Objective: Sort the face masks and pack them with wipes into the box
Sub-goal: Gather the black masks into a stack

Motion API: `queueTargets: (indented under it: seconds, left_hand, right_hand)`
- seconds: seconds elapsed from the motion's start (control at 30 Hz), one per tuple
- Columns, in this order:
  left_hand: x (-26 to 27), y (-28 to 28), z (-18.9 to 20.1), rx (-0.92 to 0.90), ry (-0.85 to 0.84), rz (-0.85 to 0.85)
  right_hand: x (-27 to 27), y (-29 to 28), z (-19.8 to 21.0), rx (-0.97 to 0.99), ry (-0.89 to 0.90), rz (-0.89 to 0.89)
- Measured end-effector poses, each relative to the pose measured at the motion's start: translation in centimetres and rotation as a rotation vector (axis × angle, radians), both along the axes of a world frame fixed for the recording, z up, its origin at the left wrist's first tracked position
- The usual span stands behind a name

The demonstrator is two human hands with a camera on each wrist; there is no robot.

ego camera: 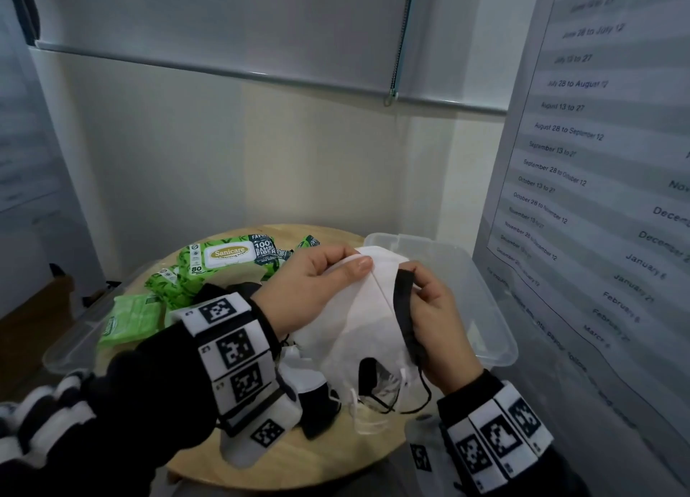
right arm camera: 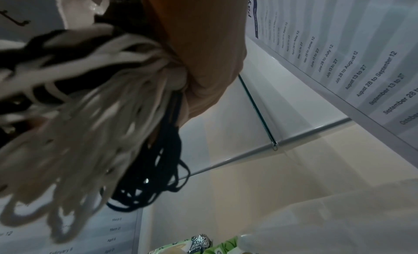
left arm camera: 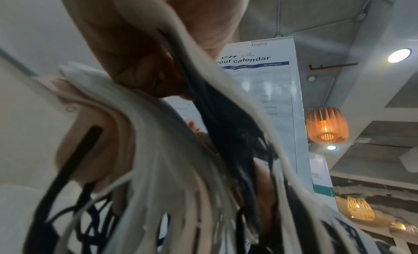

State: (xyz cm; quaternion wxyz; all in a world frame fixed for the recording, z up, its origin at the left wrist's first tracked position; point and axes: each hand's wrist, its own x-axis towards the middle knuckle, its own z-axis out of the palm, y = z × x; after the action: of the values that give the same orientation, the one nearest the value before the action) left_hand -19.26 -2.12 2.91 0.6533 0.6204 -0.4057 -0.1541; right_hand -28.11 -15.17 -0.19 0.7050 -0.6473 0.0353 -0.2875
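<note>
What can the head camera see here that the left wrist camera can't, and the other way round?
Only the head view shows the round wooden table, the green Sanicare wipes pack, the clear plastic box and both hands at work: the left hand pinching the white masks, the right hand gripping a black mask.

Only the left wrist view shows the ceiling, an orange pendant lamp and the calendar's heading.

Both show the stack of white and black masks with dangling ear loops, and the wall calendar.

The clear box lies open on the right; wipes packs crowd the table's left.
</note>
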Motion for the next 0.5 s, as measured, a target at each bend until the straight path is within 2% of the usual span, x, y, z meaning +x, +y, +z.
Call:
queueTargets:
  seconds: [0.1,0.23,0.33,0.5]
  left_hand:
    - [0.2,-0.1,-0.2,0.009,-0.048,0.023]
    - [0.5,-0.2,-0.2,0.024,-0.081,0.042]
    - [0.8,0.0,0.0,0.052,-0.094,0.030]
    - [1.3,0.5,1.1,0.041,-0.156,0.093]
  right_hand:
    - [-0.2,0.0,0.1,0.026,0.001,0.026]
    - [-0.7,-0.1,0.3,0.189,-0.014,0.084]
    - [-0.5,-0.1,0.1,0.067,0.018,0.059]
    - [0.0,-0.5,-0.3,0.056,0.008,0.051]
